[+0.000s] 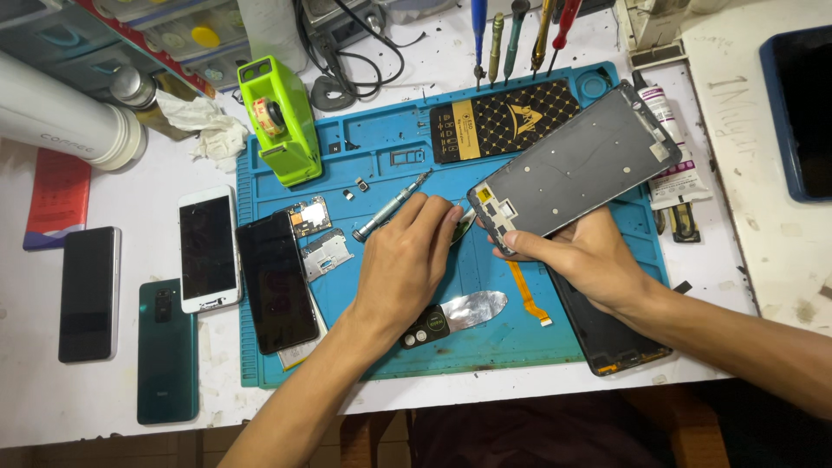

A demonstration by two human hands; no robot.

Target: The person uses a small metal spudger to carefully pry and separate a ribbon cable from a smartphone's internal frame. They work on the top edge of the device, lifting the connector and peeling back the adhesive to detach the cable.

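My right hand (579,258) holds a grey phone frame (572,165) by its near corner, tilted over the blue work mat (381,143). My left hand (407,260) rests on the mat with its fingertips at that same corner, pinching a small dark green part (464,224); what the part is I cannot tell. A silver screwdriver (390,206) lies just left of the left fingers. An orange flex cable (527,295) and a shiny metal opening tool (459,314) lie on the mat below the hands.
A black phone screen (276,282), small boards (310,217) and a green tape dispenser (279,117) stand on the mat's left. Three phones (208,247) lie further left. Screwdrivers (516,35) line the back edge. A dark phone shell (607,338) lies under my right wrist.
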